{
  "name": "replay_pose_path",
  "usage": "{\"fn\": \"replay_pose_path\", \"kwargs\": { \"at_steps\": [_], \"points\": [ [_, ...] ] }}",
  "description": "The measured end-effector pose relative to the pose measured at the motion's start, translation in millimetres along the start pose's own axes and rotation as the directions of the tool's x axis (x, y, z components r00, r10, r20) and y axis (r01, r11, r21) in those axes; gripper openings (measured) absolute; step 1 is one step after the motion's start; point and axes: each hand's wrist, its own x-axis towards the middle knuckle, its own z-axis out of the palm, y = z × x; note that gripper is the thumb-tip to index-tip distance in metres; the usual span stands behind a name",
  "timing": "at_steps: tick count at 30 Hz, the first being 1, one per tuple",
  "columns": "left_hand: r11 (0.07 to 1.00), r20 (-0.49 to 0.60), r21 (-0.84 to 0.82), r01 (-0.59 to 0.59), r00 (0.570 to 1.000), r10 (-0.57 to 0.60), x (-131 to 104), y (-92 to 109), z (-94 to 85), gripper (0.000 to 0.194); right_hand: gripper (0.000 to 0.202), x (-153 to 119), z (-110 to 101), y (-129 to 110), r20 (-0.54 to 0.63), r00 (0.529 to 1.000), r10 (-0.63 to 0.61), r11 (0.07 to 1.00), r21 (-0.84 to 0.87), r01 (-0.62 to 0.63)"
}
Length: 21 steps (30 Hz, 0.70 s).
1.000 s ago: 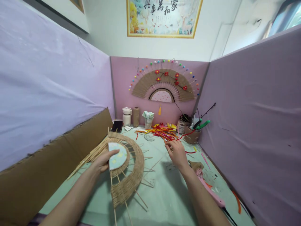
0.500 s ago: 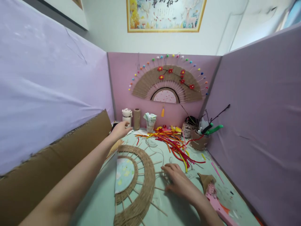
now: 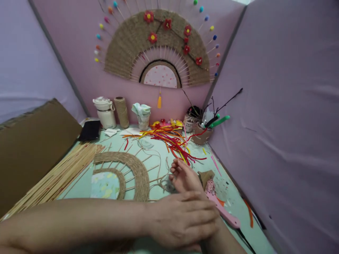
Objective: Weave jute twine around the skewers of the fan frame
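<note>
My left hand (image 3: 184,218) lies across my right wrist and forearm, fingers stretched out flat, holding nothing I can see. My right hand (image 3: 186,175) is raised beside the loose twine (image 3: 160,181), palm turned left, fingers loosely bent and apart with nothing in them. Left of it, a half-round fan of woven twine on thin sticks (image 3: 141,176) lies on the table, its near part hidden behind my left forearm. A floral cloth piece (image 3: 104,185) fills the fan's centre.
Bamboo sticks (image 3: 53,176) lie left beside cardboard (image 3: 34,151). Coloured pipe cleaners (image 3: 169,137) spread behind my hands. A pink glue gun (image 3: 225,211) lies right. At the back stand a white bottle (image 3: 105,114), twine roll (image 3: 121,113) and tool pot (image 3: 202,135). A finished fan (image 3: 124,46) hangs above.
My left hand has come from the back left across the fan onto my right wrist. My right hand has turned and lifted off the fan's sticks. The view has tilted down and turned.
</note>
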Motion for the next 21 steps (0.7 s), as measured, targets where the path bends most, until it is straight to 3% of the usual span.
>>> {"fn": "replay_pose_path", "kwargs": {
  "at_steps": [2, 4, 6, 8, 10, 12, 15, 18, 21],
  "points": [
    [0.998, 0.044, 0.047, -0.035, 0.999, 0.033, 2.9, -4.6, 12.8, 0.051, 0.012, -2.8, 4.8, 4.8, -0.040, 0.997, 0.062, 0.998, -0.008, -0.062],
    [0.996, 0.063, 0.066, -0.052, 0.997, 0.048, 1.5, -22.2, 21.7, 0.048, 0.010, -8.6, 11.3, 8.9, -0.087, 0.995, 0.043, 0.996, -0.070, -0.049],
    [0.989, 0.076, 0.072, 0.126, 0.988, -0.132, -7.7, -49.9, 23.3, 0.050, 0.016, -15.8, 15.9, 11.2, -0.088, 0.996, -0.026, 0.992, -0.127, 0.014],
    [0.938, 0.081, 0.136, 0.318, 0.940, -0.330, -27.0, -84.6, 13.8, 0.045, 0.020, -22.2, 16.3, 11.9, -0.035, 0.998, -0.053, 0.989, -0.137, 0.048],
    [0.806, -0.020, 0.260, 0.532, 0.837, -0.547, -55.1, -124.0, -8.9, 0.031, 0.033, -26.4, 13.3, 12.8, 0.011, 0.998, -0.066, 0.986, -0.152, 0.067],
    [0.573, -0.203, 0.315, 0.757, 0.643, -0.738, -87.1, -164.7, -42.5, 0.022, 0.037, -28.0, 9.5, 14.9, 0.051, 0.997, -0.056, 0.979, -0.192, 0.065],
    [0.251, -0.455, 0.286, 0.925, 0.362, -0.814, -128.8, -218.6, -97.0, 0.026, 0.033, -27.4, 7.0, 19.1, 0.103, 0.994, -0.027, 0.946, -0.318, 0.058],
    [0.061, -0.526, 0.248, 0.967, 0.187, -0.830, -151.1, -254.6, -131.8, 0.036, 0.027, -26.3, 9.0, 21.2, 0.158, 0.987, -0.027, 0.898, -0.431, 0.094],
    [-0.057, -0.416, 0.288, 0.956, 0.071, -0.907, -155.6, -273.8, -140.7, 0.036, 0.020, -26.1, 12.2, 20.9, 0.228, 0.973, -0.029, 0.861, -0.489, 0.140]
  ]
}}
